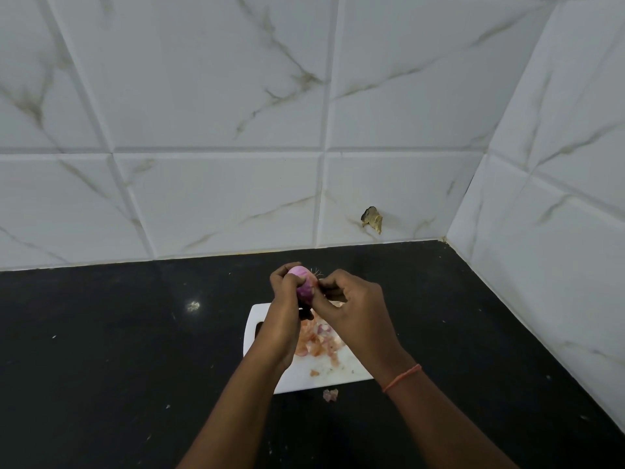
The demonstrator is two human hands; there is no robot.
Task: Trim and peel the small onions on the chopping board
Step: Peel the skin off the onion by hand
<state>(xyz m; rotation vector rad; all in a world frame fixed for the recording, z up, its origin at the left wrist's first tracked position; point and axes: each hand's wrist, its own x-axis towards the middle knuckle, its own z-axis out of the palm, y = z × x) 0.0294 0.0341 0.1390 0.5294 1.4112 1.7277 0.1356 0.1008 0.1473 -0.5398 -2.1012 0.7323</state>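
My left hand (285, 309) holds a small pink-purple onion (303, 282) up above the far end of the white chopping board (333, 375). Thin root hairs stick out of the onion's right side. My right hand (351, 309) pinches at that root end with thumb and fingertips; something dark shows under its fingers, and I cannot tell what it is. A heap of orange-pink onion skins and purple trimmed pieces (318, 340) lies on the board below my hands.
The board lies on a black counter (118, 350) set in a corner of white marble-look tiles. One scrap of onion skin (330, 395) lies on the counter just in front of the board. A chipped hole (372, 219) marks the back wall.
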